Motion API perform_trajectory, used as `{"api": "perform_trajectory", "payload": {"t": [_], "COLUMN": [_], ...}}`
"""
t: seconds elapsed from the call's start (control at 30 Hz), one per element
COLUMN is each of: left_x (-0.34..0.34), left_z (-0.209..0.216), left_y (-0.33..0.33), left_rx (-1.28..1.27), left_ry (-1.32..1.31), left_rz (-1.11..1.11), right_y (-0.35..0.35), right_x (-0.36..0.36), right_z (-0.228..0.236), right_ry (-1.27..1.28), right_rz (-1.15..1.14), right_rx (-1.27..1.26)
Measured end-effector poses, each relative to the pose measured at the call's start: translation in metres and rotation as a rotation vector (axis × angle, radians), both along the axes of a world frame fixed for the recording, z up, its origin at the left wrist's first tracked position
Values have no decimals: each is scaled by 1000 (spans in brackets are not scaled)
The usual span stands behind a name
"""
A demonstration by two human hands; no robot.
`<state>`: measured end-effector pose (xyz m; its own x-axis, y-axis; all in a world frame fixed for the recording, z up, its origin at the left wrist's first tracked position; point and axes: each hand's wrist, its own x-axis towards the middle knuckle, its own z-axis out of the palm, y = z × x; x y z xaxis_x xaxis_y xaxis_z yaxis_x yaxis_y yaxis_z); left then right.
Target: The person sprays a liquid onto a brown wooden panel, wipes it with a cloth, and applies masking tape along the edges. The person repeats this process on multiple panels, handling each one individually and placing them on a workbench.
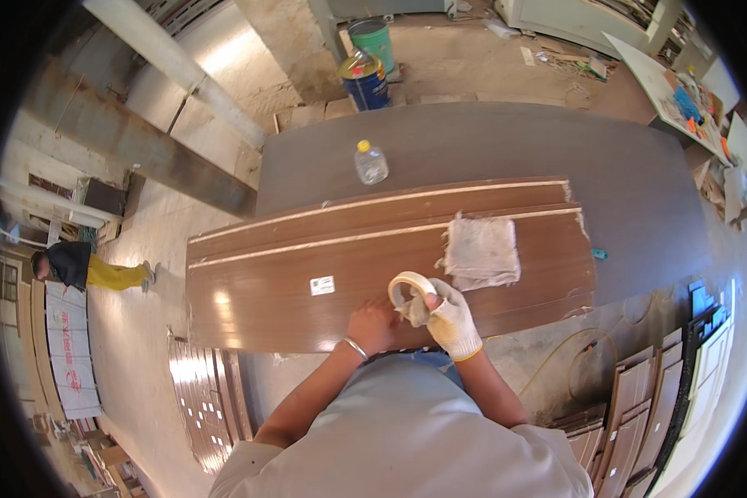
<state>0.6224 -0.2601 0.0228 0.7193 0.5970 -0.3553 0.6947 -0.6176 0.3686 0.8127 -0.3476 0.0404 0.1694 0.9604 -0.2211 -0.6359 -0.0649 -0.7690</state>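
Note:
My right hand (455,322), in a white knit glove with a yellow cuff, is closed around a roll of pale tape (407,275), its thumb on the ring's side. My bare left hand (372,326), with a bracelet at the wrist, lies just left of the roll, fingers bent together at the near edge of a brown wood-grain panel (257,299); its fingertips are hidden. The panel bears a small white label (321,285) and a folded, frayed cloth (483,251). Behind it lies a second brown panel (340,210), with light edge strips along both.
A clear bottle with yellow cap (372,166) stands on the grey tabletop (490,145). Blue bucket (367,87) and green bucket (373,41) stand beyond. Panels lean at lower right (631,423) and lower left (203,398). A person in yellow trousers (112,272) is far left.

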Motion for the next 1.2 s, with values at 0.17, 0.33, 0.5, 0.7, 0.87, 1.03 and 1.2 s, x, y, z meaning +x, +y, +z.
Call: {"api": "perform_trajectory", "payload": {"t": [0.17,0.33,0.5,0.7,0.87,1.03,1.2], "left_x": [-93,-175,-243,-294,-315,-318,-312], "left_z": [51,92,107,126,141,142,144], "left_y": [23,31,50,61,86,98,104], "left_rx": [-264,-400,-304,-102,-39,-117,-56], "left_ry": [-517,-1055,-1106,-1151,-1063,-1056,-1148], "left_rz": [400,393,400,273,82,2,24], "right_y": [24,53,87,87,97,96,98], "right_x": [-59,-140,-210,-263,-269,-265,-272], "right_z": [37,53,69,102,116,118,118], "right_ry": [-46,-246,-293,-569,-612,-615,-599], "right_rz": [360,343,528,530,525,487,440], "right_rx": [183,178,261,303,456,445,477]}}
